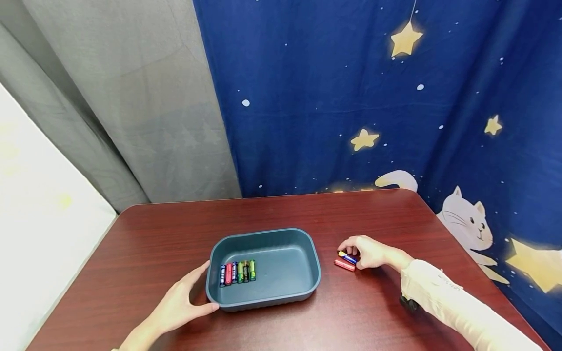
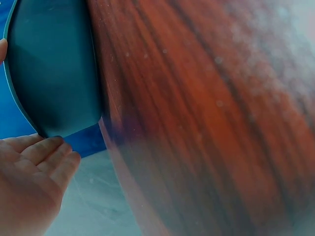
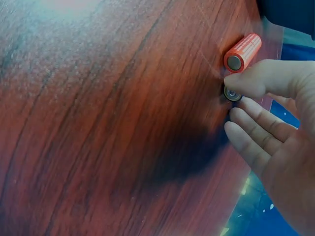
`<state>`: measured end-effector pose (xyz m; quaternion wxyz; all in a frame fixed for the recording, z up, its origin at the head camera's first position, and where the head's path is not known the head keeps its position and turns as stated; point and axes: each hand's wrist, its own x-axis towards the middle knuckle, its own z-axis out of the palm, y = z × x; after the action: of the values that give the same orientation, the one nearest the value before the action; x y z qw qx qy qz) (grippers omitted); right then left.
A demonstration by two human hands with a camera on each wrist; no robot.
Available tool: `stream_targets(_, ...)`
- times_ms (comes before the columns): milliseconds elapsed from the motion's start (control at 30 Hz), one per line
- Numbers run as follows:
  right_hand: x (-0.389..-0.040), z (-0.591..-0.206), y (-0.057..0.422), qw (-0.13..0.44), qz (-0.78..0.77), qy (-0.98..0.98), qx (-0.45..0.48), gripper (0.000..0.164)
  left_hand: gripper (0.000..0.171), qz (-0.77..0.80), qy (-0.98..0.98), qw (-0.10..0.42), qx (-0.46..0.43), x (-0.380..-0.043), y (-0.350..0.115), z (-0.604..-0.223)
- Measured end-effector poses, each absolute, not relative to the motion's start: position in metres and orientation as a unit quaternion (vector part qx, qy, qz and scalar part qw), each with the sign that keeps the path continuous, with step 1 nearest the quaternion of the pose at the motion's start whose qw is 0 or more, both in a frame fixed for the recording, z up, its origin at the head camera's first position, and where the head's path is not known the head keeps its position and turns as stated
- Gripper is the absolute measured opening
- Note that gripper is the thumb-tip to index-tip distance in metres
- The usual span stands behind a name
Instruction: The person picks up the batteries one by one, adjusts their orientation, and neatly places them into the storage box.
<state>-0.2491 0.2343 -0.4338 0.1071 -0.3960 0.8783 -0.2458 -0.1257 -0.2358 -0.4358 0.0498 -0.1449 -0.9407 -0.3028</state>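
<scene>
A dark teal plastic tray (image 1: pixel 285 287) stands on the table. Several batteries (image 1: pixel 237 272) lie side by side in its left part, in blue, pink, green and dark wrappers. The left hand (image 1: pixel 177 302) spans the tray's left end, thumb at the near corner and straight fingers touching the far part of that side. To the right of the tray, the right hand (image 1: pixel 369 252) pinches a blue and yellow battery (image 1: pixel 348 258) between thumb and fingers, low over the table. A red battery (image 1: pixel 344 265) lies beside it; the right wrist view shows the red battery's flat end.
The reddish-brown wooden table (image 1: pixel 175 229) has rounded far corners. A grey curtain and a blue star-patterned curtain (image 1: pixel 307 97) hang behind it. A white panel (image 1: pixel 44 209) borders the left side. A small dark object (image 1: pixel 409 303) shows under the right sleeve.
</scene>
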Motion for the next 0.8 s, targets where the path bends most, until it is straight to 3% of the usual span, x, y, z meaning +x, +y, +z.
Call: stream_targets(800, -0.246, -0.434, 0.245, 0.055, -0.296, 0.889, -0.345, 0.036, 0.089, -0.302, -0.940, 0.055, -0.148, -0.126, -0.236, -0.436)
